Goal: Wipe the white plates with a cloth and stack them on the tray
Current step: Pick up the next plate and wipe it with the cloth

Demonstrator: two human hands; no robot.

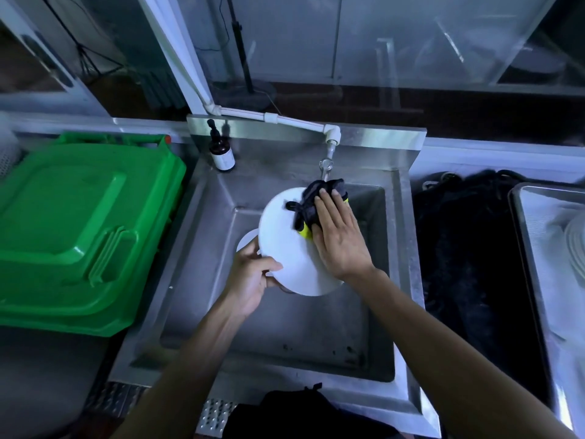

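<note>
**One plate under the cloth, over the sink**

One white plate [294,248] is held tilted above the steel sink [202,280]. The left hand [250,277] grips its near-left rim, fingers curled round the edge. The right hand [338,236] lies flat with straight fingers, pressing a dark cloth [311,201] with yellow-green trim onto the plate's far side, just below the tap [327,163]. A second white plate [247,242] shows partly behind the first, at its left edge. One brown pump bottle [221,150] stands at the sink's far-left corner. One green bin lid [79,229] lies left. At far right, a metal tray [531,248] carries stacked white plates [574,245]; their number cannot be told.
</note>
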